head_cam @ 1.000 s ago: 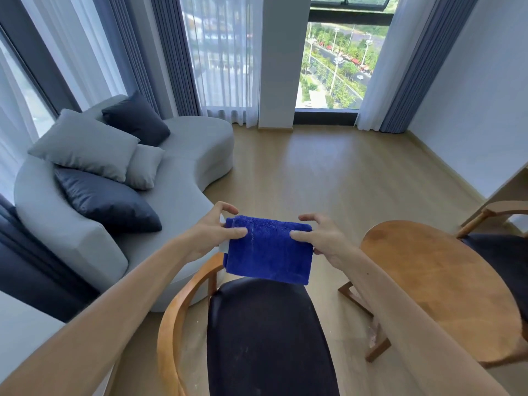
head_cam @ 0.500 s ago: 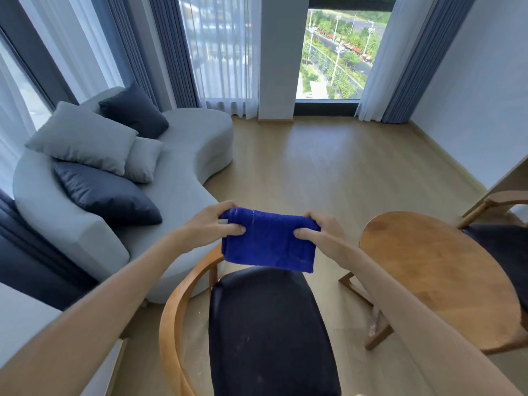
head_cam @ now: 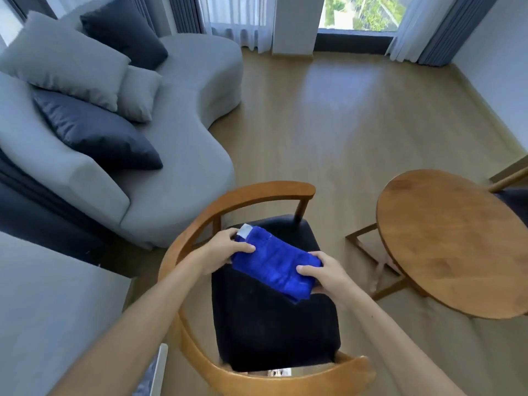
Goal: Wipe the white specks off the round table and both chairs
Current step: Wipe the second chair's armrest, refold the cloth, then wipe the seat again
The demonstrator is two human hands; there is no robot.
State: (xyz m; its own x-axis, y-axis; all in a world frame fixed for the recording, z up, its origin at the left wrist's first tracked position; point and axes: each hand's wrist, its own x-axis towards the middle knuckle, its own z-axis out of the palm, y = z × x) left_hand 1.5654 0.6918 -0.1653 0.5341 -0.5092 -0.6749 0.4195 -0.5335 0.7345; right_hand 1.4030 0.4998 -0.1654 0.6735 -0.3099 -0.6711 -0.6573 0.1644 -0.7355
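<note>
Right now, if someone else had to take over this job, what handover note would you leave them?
Left hand: grips the left end of the folded blue cloth.
Right hand: grips the cloth's right end.
The cloth is held low over the near chair, above its dark seat; contact cannot be told.
Round table stands to the right; the second chair is barely visible behind it.
Done: no sign of wiping anywhere.
Left: near chair, table, second chair.

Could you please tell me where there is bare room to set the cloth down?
The round wooden table top is bare throughout. The near half of the black chair seat is free, bordered by the curved wooden armrest. The far half is crowded: both hands hold the folded blue cloth over it.
</note>
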